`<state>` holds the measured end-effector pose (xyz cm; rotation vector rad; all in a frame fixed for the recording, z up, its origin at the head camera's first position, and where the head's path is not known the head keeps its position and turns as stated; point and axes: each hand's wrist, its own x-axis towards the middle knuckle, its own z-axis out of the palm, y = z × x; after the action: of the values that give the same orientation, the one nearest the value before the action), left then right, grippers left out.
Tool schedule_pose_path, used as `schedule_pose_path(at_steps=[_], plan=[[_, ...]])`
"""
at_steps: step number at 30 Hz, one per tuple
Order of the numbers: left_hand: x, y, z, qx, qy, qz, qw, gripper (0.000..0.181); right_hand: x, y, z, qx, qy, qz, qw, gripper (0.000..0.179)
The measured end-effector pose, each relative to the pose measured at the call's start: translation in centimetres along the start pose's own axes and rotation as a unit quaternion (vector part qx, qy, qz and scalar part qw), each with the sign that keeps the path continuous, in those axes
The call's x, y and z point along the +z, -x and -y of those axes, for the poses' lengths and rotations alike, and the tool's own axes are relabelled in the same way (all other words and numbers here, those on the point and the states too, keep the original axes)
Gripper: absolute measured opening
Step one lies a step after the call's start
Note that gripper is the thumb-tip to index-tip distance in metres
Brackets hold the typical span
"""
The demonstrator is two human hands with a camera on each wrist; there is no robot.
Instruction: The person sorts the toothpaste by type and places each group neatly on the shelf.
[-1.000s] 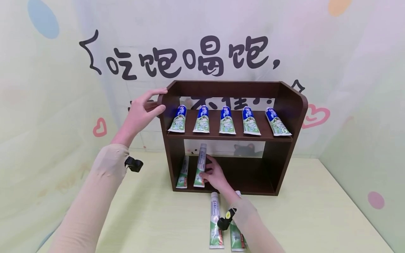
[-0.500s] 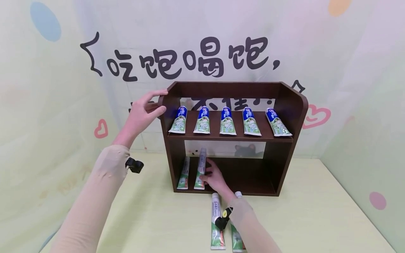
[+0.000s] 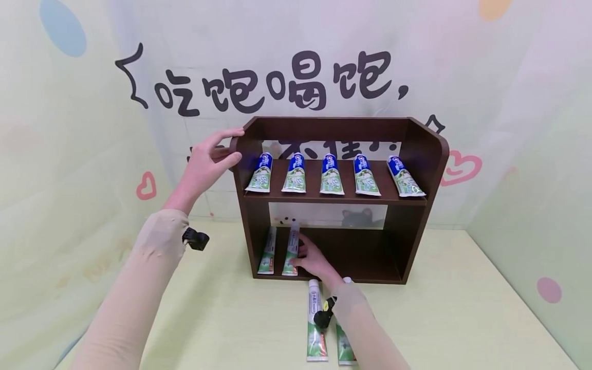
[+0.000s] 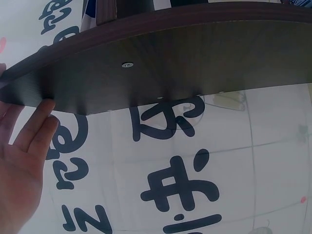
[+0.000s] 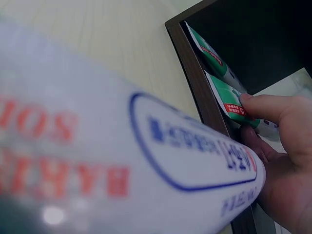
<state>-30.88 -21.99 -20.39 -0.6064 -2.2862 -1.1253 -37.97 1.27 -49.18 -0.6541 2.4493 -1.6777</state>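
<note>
My left hand grips the left side panel of the dark brown two-tier shelf near its top; the left wrist view shows fingertips against the panel's outer face. In the lower tier, my right hand pinches a white-and-green toothpaste tube between thumb and fingers, its cap end toward the back and its flat end near the front edge. Just left of it leans a matching tube. In the right wrist view, the thumb lies on the held tube's green part.
Several blue-and-green toothpaste tubes stand in a row on the upper tier. On the pale table before the shelf lie a white-and-green tube and another, partly hidden by my right forearm. A printed fabric wall closes the back.
The cap end of the held toothpaste tube has sunk down and back into the lower tier, my right hand following slightly. My left hand keeps its place on the shelf.
</note>
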Motion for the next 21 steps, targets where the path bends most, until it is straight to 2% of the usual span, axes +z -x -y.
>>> schedule_pose_path(at_steps=[9, 21], plan=[[-0.06, 0.12, -0.09, 0.006, 0.000, -0.003, 1.0000, 0.044, -0.24, -0.03, 0.02, -0.002, -0.020, 0.053, 0.9984, 0.087], [-0.01, -0.03, -0.06, 0.009, -0.001, -0.001, 1.0000, 0.043, -0.17, 0.20, 0.41, 0.010, -0.012, 0.044, 0.9989, 0.087]])
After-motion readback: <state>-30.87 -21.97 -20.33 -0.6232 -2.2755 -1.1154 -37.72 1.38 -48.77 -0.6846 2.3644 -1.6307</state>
